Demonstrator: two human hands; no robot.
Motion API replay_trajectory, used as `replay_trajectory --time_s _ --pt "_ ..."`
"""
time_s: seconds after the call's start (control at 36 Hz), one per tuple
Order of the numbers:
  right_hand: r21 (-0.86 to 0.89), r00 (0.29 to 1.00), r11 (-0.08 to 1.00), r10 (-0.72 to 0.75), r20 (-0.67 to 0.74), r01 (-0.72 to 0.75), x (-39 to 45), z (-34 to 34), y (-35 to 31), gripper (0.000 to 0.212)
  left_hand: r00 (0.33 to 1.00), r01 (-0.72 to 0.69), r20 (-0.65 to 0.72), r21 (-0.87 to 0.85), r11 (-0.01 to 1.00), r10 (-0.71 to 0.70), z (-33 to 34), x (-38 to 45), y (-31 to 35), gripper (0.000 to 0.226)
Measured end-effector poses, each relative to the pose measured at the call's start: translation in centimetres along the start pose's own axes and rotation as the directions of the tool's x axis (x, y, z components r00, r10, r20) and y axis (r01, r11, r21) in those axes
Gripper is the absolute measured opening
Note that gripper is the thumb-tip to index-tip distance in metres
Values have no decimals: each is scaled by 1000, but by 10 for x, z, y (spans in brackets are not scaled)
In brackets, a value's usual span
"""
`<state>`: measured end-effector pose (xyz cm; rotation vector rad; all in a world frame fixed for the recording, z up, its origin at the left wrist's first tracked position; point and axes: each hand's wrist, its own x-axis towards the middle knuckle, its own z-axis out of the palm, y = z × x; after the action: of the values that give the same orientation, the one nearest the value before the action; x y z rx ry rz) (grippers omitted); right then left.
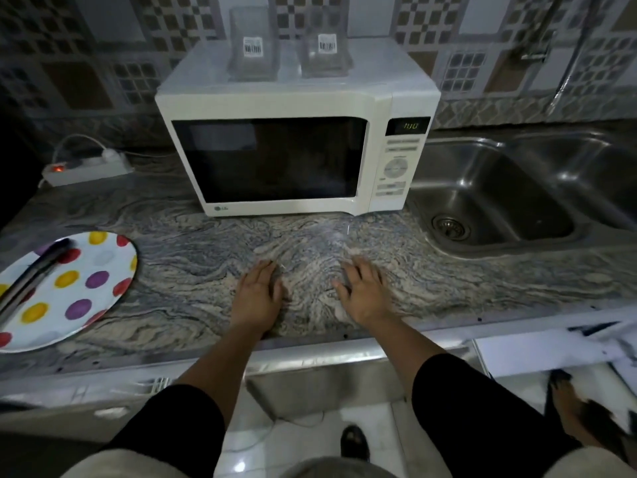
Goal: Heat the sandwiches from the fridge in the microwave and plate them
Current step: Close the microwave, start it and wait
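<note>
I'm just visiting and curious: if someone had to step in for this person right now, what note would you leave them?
Left hand and right hand: both flat on the counter, holding nothing.
Microwave: door shut, display lit, window too dark to see inside.
Dotted plate: left on the counter, tongs lying on it, no sandwiches.
No sandwiches visible anywhere.
Left: get the sandwiches onto the plate.

A single wide-angle head camera looks forward and steeply down over the marble worktop [206, 270], close above it, facing the microwave [296, 146] against the tiled wall, the sink [517, 201] at frame right.
</note>
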<state>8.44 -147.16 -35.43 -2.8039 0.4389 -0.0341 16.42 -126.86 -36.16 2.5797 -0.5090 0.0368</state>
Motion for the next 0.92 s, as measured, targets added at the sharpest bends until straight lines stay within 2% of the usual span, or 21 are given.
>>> replay_trajectory --time_s 0.14,0.39,0.61,0.81,0.92 --pt "62 1000 998 -26 -1 26 -5 1 10 50 1000 9 -8 2 1000 -9 -1 -1 3 45" --pt "65 997 998 -22 -76 27 -11 1 9 47 1000 0 -25 -14 1000 0 -2 0 1 42" --pt "58 995 998 -6 -96 12 -11 2 8 57 999 5 -53 -33 999 -7 0 1 1 39" --pt "70 995 997 -5 -96 12 -12 1 8 57 998 11 -54 -26 1000 -12 2 2 0 37" --pt "86 995 996 -10 -100 18 -12 2 9 50 998 18 -52 -30 999 -20 2 3 0 38"
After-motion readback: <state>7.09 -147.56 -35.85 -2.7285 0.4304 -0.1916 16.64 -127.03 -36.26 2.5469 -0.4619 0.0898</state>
